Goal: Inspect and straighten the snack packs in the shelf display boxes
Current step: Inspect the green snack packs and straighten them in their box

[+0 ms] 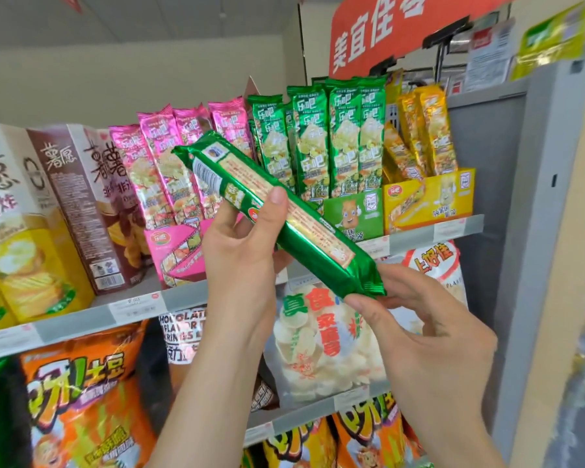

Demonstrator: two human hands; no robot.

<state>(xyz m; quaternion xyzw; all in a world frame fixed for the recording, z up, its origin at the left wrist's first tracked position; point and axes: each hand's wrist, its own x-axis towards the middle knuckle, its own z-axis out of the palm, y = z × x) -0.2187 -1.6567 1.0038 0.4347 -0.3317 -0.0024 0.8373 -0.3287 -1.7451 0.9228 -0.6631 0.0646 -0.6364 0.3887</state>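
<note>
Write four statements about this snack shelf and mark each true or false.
1. Both the left hand and the right hand hold one green pack. True.
2. The green pack stands upright in its box. False: it is out of the box, tilted in front of the shelf.
3. The green display box sits between the pink display box and the yellow display box. True.
4. The shelf below holds bottles. False: it holds snack bags.
</note>
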